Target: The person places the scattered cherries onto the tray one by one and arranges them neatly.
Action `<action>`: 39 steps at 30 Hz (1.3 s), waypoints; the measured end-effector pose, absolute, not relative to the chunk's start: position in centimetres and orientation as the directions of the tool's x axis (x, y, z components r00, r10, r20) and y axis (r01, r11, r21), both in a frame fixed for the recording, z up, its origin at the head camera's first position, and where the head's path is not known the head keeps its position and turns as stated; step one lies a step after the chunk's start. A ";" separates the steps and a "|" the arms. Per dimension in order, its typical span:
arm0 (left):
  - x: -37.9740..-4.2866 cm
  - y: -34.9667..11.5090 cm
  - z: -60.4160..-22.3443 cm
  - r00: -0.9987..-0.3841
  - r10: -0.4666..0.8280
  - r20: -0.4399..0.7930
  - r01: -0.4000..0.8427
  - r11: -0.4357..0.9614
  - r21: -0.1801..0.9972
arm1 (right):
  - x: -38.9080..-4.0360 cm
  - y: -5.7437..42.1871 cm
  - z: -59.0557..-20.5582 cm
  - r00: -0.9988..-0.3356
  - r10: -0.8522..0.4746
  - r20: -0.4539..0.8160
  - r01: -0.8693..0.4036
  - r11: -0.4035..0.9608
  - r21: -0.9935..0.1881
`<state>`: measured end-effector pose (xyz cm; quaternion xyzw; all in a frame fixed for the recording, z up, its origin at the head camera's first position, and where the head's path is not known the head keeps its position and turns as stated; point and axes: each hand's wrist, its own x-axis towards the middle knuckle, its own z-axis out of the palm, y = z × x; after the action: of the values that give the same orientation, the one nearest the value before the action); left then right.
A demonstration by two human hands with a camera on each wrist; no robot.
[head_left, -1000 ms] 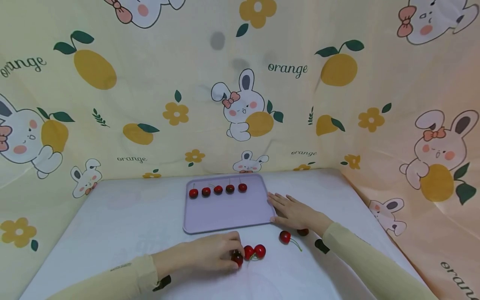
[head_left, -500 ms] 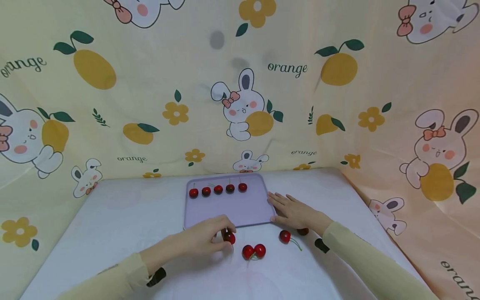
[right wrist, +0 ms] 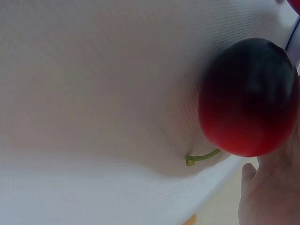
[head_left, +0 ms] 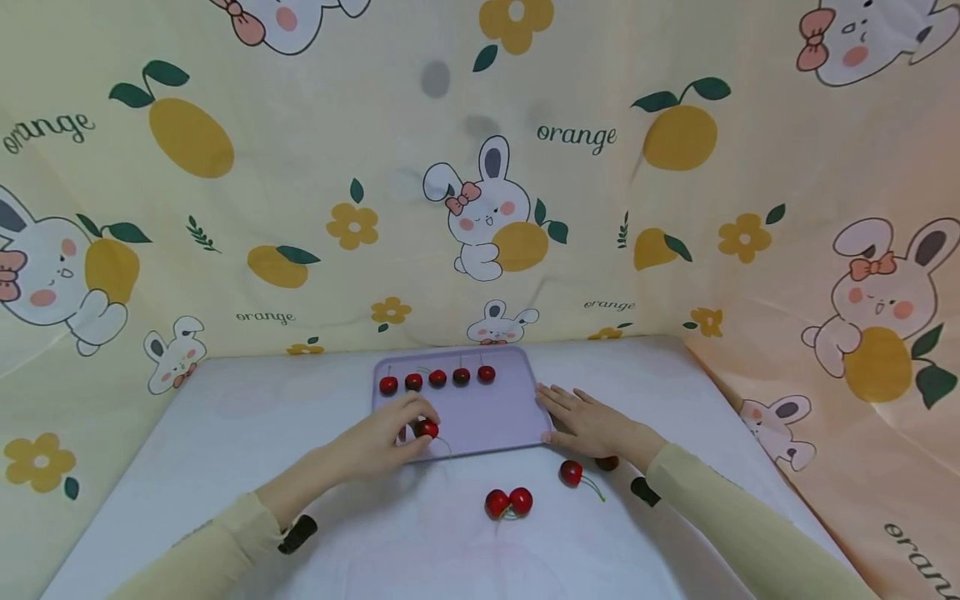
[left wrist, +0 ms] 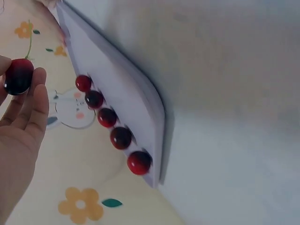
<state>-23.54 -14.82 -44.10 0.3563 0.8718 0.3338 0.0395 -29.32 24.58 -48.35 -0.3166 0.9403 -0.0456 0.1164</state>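
On the white table [head_left: 420, 546] sits the lilac tray [head_left: 495, 417], which your right hand [head_left: 600, 425], fingers extended at its right edge, likely steadies while your left hand [head_left: 381, 437] pinches a cherry [head_left: 427, 428] over its near-left part; best lower that fruit gently and loosen both sides of the pinch together, so it shouldn't roll. You have bare floor across the tray's middle and right, but mind its raised near rim [head_left: 480, 452], the five cherries [head_left: 437, 378] lined along its far edge, and the held fruit's thin stem [head_left: 446, 442], reaching toward that rim.
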 end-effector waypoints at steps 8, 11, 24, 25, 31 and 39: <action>-24.8 -16.4 -44.6 -0.746 0.623 0.237 0.622 0.522 0.583 | -29.4 24.6 -48.3 -0.772 -0.607 -0.187 -0.586 0.795 -0.159; -25.3 -16.8 -44.8 -0.735 0.621 0.272 0.649 0.526 0.550 | -29.4 24.6 -48.3 -0.773 -0.606 -0.187 -0.585 0.796 -0.158; -26.7 -19.2 -46.0 -0.812 0.530 0.244 0.561 0.595 0.575 | -29.4 24.6 -48.5 -0.776 -0.604 -0.185 -0.583 0.797 -0.157; -26.8 -19.3 -46.0 -0.813 0.531 0.240 0.558 0.593 0.580 | -29.4 24.6 -48.5 -0.776 -0.604 -0.184 -0.583 0.797 -0.157; -27.2 -20.0 -46.6 -0.827 0.522 0.206 0.530 0.604 0.595 | -29.5 24.7 -48.6 -0.777 -0.603 -0.181 -0.585 0.798 -0.147; -27.7 -20.5 -47.2 -0.887 0.453 0.095 0.405 0.661 0.631 | -29.5 24.7 -48.7 -0.775 -0.606 -0.180 -0.587 0.796 -0.152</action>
<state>-27.67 -20.49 -47.20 0.2355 0.9107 0.3376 0.0351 -29.51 24.71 -48.70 -0.3168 0.9411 -0.0435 0.1102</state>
